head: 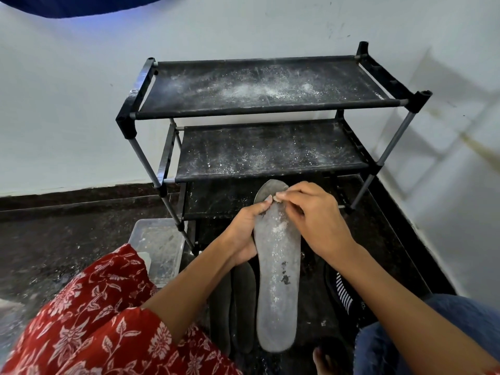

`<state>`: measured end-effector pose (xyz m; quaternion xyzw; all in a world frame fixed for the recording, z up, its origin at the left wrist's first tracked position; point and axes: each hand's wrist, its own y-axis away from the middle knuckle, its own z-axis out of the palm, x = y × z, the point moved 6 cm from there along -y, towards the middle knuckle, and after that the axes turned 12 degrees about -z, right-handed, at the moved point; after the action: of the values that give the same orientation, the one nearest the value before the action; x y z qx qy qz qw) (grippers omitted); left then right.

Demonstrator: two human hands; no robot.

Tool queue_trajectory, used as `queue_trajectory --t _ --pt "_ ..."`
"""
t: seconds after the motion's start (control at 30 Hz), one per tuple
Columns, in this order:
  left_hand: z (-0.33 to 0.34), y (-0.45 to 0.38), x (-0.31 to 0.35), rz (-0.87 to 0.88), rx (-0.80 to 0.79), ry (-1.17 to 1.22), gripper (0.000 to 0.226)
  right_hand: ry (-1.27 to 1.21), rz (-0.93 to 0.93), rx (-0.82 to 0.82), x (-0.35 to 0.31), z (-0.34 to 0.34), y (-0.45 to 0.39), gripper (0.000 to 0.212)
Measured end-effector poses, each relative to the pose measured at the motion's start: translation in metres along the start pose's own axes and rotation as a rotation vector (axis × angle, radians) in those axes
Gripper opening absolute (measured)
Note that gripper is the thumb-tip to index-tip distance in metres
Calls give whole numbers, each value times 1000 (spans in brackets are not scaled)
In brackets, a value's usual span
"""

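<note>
A black shoe rack (270, 109) stands against the wall, its fabric shelves dusted with white powder, and its lowest shelf sits just behind the hands. A clear plastic tub (159, 244) rests on the dark floor (54, 234) beside the rack's left leg. Two dark insoles (240, 301) lie under the held one, and a black striped shoe (342, 293) lies to the right, partly hidden by the right forearm. The grey insole (277, 280) is held in the air in front of the rack, toe end away, spotted with white powder. The left hand (243, 234) grips its left edge, fingers curled beneath and hidden, thumb on top. The right hand (311, 215) pinches a small pale bit (276, 197) at the toe end; what it is cannot be made out.
</note>
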<state>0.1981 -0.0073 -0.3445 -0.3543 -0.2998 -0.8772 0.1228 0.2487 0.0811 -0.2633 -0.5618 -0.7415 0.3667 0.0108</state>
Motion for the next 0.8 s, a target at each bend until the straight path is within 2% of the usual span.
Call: queue_trajectory --t 0.1,0.23,0.37,0.5,0.6,0.7,0.8 --pt "-9 -1 1 -9 94 3 32 18 -34 1 -5 1 2 17" --pt "-8 -1 1 -32 118 -52 30 83 -51 92 -1 -9 -2 18" --pt "-10 0 -1 -48 148 -83 30 115 -74 -16 1 -2 -2 18" --pt "-16 0 -7 -82 199 -96 31 130 17 -92 9 0 1 11" --pt "-18 1 -9 -98 200 -62 37 127 42 -73 11 -3 1 10" --pt "-12 -1 -12 -111 145 -35 48 99 -22 -24 3 -7 -2 13" --pt "-13 -3 -12 -96 199 -44 33 132 -102 -163 -6 5 0 13"
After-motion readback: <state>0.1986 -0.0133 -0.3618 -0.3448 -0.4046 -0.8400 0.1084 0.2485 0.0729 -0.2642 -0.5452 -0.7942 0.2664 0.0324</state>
